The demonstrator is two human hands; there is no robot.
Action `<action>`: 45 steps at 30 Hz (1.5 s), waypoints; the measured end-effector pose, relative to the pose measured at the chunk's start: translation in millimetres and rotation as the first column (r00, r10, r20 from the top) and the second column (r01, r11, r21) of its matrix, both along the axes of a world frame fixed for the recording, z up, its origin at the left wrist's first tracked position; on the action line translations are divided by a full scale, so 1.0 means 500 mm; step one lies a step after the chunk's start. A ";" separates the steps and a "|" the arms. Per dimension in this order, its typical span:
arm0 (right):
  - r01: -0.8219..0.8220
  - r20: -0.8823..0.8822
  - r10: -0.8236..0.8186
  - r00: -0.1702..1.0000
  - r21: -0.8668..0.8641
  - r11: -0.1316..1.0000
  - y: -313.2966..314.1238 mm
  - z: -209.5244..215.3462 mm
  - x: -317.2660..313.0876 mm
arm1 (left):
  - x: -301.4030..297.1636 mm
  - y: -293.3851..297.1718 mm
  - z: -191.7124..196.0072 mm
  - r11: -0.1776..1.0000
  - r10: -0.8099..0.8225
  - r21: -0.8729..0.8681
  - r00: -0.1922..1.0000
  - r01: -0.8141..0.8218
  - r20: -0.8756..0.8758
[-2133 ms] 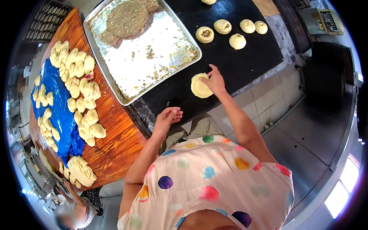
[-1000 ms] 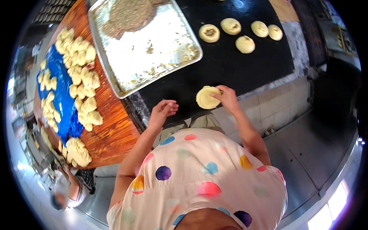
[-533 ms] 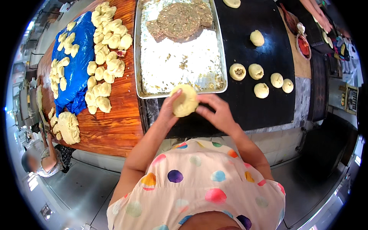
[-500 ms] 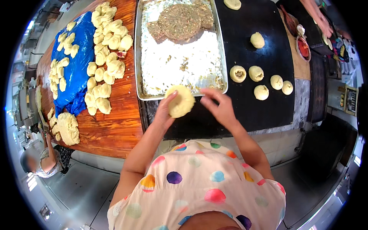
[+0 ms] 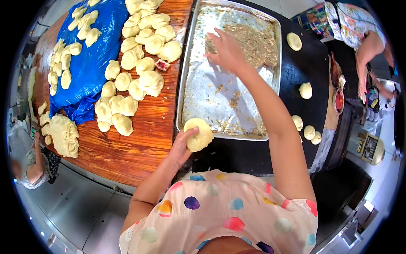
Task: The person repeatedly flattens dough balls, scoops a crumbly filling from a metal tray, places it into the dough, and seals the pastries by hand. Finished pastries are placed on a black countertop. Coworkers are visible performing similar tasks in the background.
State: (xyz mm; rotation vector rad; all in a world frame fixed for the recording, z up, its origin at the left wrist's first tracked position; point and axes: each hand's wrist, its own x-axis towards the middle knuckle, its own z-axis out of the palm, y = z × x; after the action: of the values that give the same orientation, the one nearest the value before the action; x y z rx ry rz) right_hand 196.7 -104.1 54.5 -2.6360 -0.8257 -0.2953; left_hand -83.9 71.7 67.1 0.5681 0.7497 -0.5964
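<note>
My left hand [image 5: 180,146] holds a flattened round of pale dough [image 5: 200,134] by its edge, thumb on top, just off the near left corner of a metal tray [image 5: 203,95]. Over the tray reaches my right hand [image 5: 228,51], fingers spread and nothing in them. It is beside a brown, flecked mass of filling [image 5: 260,44], partly covering its left side. Crumbs of the filling are scattered over the tray's bottom.
Left of the tray, many dough pieces [image 5: 150,83] cover a wooden table [image 5: 139,156] beside blue plastic sheeting [image 5: 95,59] and a large dough lump [image 5: 63,135]. Dough balls [image 5: 305,90] sit on the black surface [image 5: 292,76] at right. Another person's arm [image 5: 363,70] shows far right.
My right hand has moved from beside the dough round forward over the tray to the filling. The left hand still holds the round. The view has turned, shifting the tray rightward.
</note>
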 end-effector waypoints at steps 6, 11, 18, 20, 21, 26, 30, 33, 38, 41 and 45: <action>-0.048 -0.365 -0.156 0.918 -0.492 0.869 0.086 -0.038 0.136 | 0.038 0.033 -0.008 0.999 0.035 -0.004 0.999 -0.035 0.034; -0.235 -0.373 0.005 0.928 -0.575 0.783 0.082 -0.035 0.068 | 0.046 0.069 -0.014 0.998 0.060 0.016 0.998 -0.061 0.013; -0.430 -0.487 0.229 0.843 -0.354 0.830 -0.004 -0.022 -0.273 | 0.031 0.074 0.009 0.998 0.053 0.019 0.996 -0.054 0.069; -0.382 -0.427 0.294 0.855 -0.138 0.914 -0.033 0.007 -0.346 | 0.014 0.062 0.007 0.998 0.062 0.006 0.996 -0.063 0.069; -0.268 -0.388 0.219 0.895 -0.075 0.960 -0.045 0.014 -0.375 | 0.003 0.057 0.002 0.998 0.070 0.003 0.995 -0.071 0.065; 0.269 -0.445 -0.150 0.883 0.215 0.939 -0.130 -0.024 -0.476 | -0.040 0.029 -0.005 0.999 0.017 0.031 0.999 -0.019 0.044; 0.387 -0.555 -0.163 0.816 0.315 0.867 -0.143 -0.084 -0.511 | -0.049 0.009 0.009 0.994 -0.003 0.108 1.000 0.000 0.029; 0.384 -0.532 -0.155 0.833 0.353 0.853 -0.144 -0.108 -0.500 | -0.052 0.000 0.023 0.989 0.019 0.145 0.998 -0.027 0.053; 0.347 -0.547 -0.130 0.827 0.314 0.884 -0.138 -0.111 -0.458 | -0.055 0.000 0.017 0.996 0.084 0.021 0.996 -0.084 -0.019; 0.363 -0.583 -0.136 0.801 0.292 0.885 -0.147 -0.108 -0.456 | -0.059 -0.007 0.020 0.997 0.072 0.021 0.997 -0.071 -0.025; 0.402 -0.633 -0.193 0.750 0.205 0.892 -0.166 -0.087 -0.462 | -0.053 -0.017 0.000 0.997 0.054 0.049 0.999 -0.054 0.006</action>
State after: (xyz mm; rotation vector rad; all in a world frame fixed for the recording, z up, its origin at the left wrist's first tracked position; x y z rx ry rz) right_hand -34.3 -187.1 10.8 -2.3025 -0.1110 0.3030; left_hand -110.4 63.4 67.2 0.5922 0.7749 -0.5277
